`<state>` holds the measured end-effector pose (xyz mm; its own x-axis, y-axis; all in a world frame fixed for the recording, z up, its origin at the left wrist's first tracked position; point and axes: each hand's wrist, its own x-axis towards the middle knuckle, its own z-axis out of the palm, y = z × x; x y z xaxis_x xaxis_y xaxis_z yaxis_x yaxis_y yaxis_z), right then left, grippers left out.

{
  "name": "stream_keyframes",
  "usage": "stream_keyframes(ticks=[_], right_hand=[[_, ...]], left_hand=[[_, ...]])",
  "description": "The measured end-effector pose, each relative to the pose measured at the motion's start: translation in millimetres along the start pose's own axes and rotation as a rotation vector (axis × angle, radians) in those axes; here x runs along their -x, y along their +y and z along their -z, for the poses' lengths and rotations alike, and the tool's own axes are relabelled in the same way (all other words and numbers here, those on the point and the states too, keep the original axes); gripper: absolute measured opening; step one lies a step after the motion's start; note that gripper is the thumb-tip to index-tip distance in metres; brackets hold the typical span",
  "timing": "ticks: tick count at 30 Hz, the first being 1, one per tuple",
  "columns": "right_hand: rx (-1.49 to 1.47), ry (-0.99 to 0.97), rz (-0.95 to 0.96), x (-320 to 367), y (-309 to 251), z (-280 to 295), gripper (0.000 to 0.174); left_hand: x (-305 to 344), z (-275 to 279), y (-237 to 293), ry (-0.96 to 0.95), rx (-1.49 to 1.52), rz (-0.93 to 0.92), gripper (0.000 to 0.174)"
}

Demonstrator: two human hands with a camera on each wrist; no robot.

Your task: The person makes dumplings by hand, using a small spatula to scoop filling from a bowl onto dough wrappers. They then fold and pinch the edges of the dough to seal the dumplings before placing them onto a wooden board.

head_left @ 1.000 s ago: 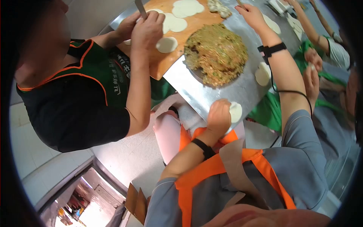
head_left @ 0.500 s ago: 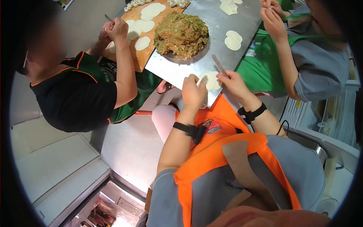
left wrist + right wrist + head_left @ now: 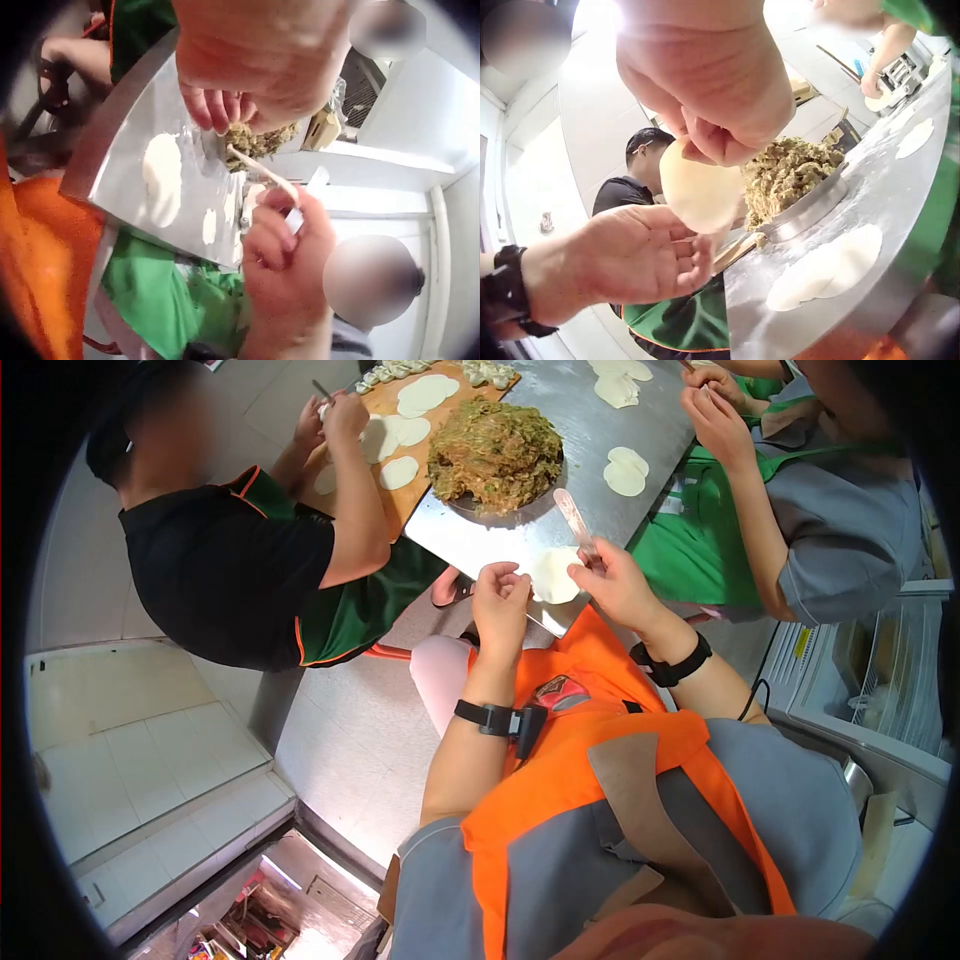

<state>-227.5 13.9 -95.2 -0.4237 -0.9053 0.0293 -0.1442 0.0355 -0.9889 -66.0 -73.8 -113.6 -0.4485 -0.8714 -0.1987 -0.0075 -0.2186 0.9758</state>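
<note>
My right hand (image 3: 615, 585) grips a flat stick (image 3: 570, 513) that points away over the table. In the right wrist view, the fingers of my right hand (image 3: 712, 90) also pinch the top of a thin round wrapper (image 3: 697, 187). My left hand (image 3: 626, 251) is palm up beside its lower edge, fingers loosely bent; whether they touch it is unclear. More pale wrappers (image 3: 829, 270) lie on the metal table. Beyond the hands stands a large mound of chopped filling (image 3: 495, 455) in a shallow metal pan. My left hand (image 3: 262, 64) shows from behind in the left wrist view.
At the left, a person in black (image 3: 225, 575) works at a wooden board (image 3: 408, 490) with wrappers and shaped dumplings. Another person in a green apron (image 3: 690, 540) works on the right, near wrappers (image 3: 626, 471). The table's near corner is close to my orange apron (image 3: 590, 690).
My right hand came back from the table's far side holding the stick, then moved slightly closer to the wrappers. My left hand has drawn back from them, its fingers loosened.
</note>
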Motion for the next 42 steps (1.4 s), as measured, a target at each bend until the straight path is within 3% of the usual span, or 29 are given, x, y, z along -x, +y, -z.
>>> stream_keyframes(ticks=[1,2,3,5,6,8,11,15,18,21,26,32,38,41,42], right_hand=[[-0.022,-0.009,-0.028,-2.3,-3.2,-3.5,0.022],[-0.045,-0.019,-0.057,-5.6,-7.0,-7.4,0.022],[0.061,-0.075,-0.038,-9.2,-11.9,-11.0,0.020],[0.274,-0.189,-0.001,-18.8,-19.5,-16.2,0.016],[0.494,-0.140,0.310,-27.5,-17.1,-15.3,0.019],[0.730,-0.070,0.322,-44.0,-16.5,-9.4,0.019],[0.906,0.041,0.334,-62.0,-20.3,0.2,0.026],[0.867,0.026,0.381,-78.3,-5.1,7.8,0.031],[0.741,-0.033,0.363,-85.1,13.4,2.8,0.031],[0.675,-0.079,0.328,-84.0,18.3,-7.7,0.031],[0.859,-0.170,0.273,-61.9,-4.8,-11.2,0.029],[0.734,-0.044,0.342,-85.5,-3.5,-9.4,0.028],[0.815,-0.175,0.309,-69.4,-16.2,-18.1,0.028],[0.757,-0.172,0.405,-54.9,-11.5,-12.8,0.023],[0.583,-0.165,0.275,-47.3,-17.2,-14.6,0.022]], left_hand=[[-1.2,-2.6,-3.1,0.047,-0.113,-0.044,0.023],[3.8,-10.9,-7.5,0.006,0.054,-0.089,0.026],[7.4,-17.4,-7.4,-0.068,0.234,-0.031,0.038],[12.7,-36.8,-6.6,-0.151,0.967,0.265,0.042],[11.3,-39.4,-4.7,-0.134,1.002,0.327,0.040],[7.3,-41.7,-3.0,-0.100,1.072,0.455,0.036],[-13.8,-28.4,-13.5,-0.007,0.709,0.486,0.031],[-66.7,-15.6,-20.6,0.101,0.584,0.353,0.027],[-102.1,-12.9,-7.9,0.026,0.629,0.321,0.032],[-114.5,-19.3,9.1,0.113,0.602,0.399,0.038],[-110.4,-10.1,21.3,0.102,0.663,0.469,0.041],[-114.3,0.8,15.9,0.135,0.632,0.456,0.040],[-102.4,5.8,13.6,0.125,0.644,0.466,0.037],[-84.0,9.6,14.4,0.082,0.716,0.399,0.038],[-76.0,9.9,20.1,0.079,0.747,0.384,0.038]])
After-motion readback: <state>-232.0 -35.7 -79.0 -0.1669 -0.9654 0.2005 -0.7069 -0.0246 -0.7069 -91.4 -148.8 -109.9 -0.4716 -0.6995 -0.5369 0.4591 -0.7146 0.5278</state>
